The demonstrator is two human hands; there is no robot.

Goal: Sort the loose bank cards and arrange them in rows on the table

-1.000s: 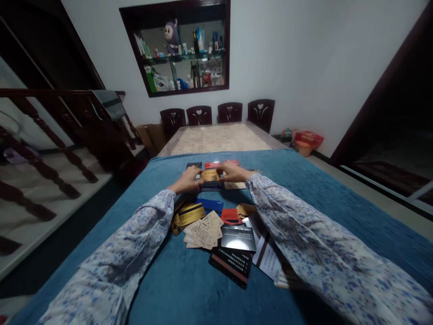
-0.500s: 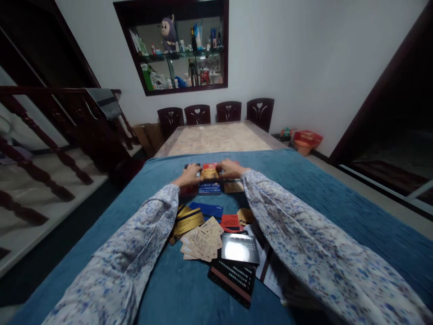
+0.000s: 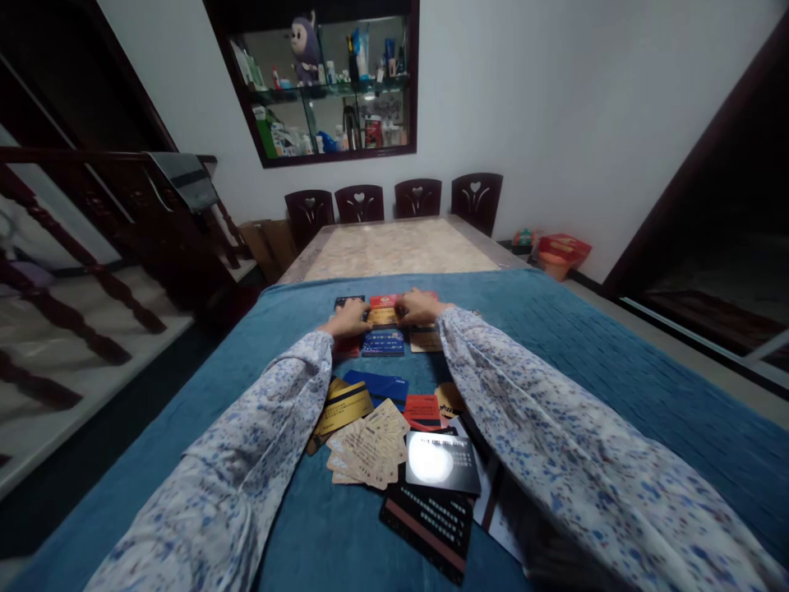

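Note:
Both hands are at a gold card [image 3: 383,317] in the middle of a grid of cards. The fingers of my left hand [image 3: 350,319] are bent against its left edge, and those of my right hand [image 3: 417,307] close on its right edge. Just beyond lies a red card [image 3: 383,301]. On the near side is a blue card stack [image 3: 383,344], with a tan card [image 3: 426,341] to its right and a dark red card [image 3: 346,349] partly under my left hand. A black card [image 3: 349,302] shows past my left hand.
Between my forearms lie loose cards: yellow [image 3: 345,407], blue [image 3: 380,388], red [image 3: 422,411], fanned beige [image 3: 368,448], shiny black [image 3: 442,462] and striped black [image 3: 428,526]. A blue cloth [image 3: 308,526] covers the near table. Several chairs [image 3: 417,199] stand at the far end.
The gold card has moved slightly toward me, so more of the red card behind it shows. Both hands stay at its edges. The view has shifted slightly.

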